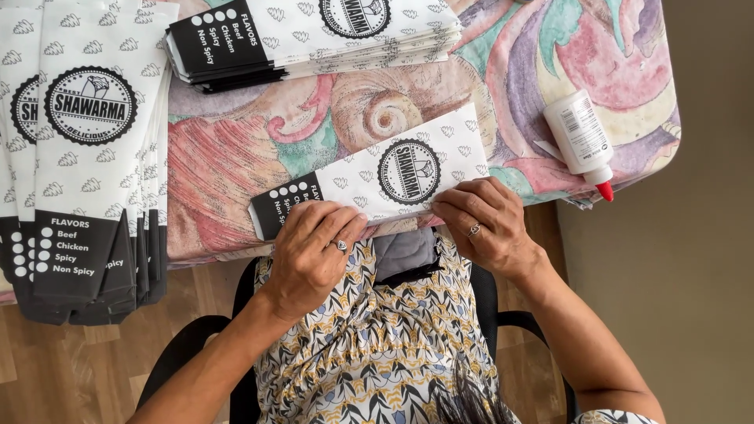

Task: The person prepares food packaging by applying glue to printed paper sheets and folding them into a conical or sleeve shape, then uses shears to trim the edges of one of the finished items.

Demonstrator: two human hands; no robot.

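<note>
A long white paper sleeve (377, 177) with a black end and a round black emblem lies slanted at the near edge of the table. My left hand (314, 247), with a ring, presses on its black end and lower edge. My right hand (483, 224), also ringed, pinches the lower edge near the white end. Both hands hold the sleeve down against the table's patterned cloth (236, 157).
A pile of the same printed sleeves (86, 157) lies at the left, and another stack (314, 35) sits at the far side. A white glue bottle with a red tip (583, 141) lies on the cloth at the right. Wooden floor and a black chair are below.
</note>
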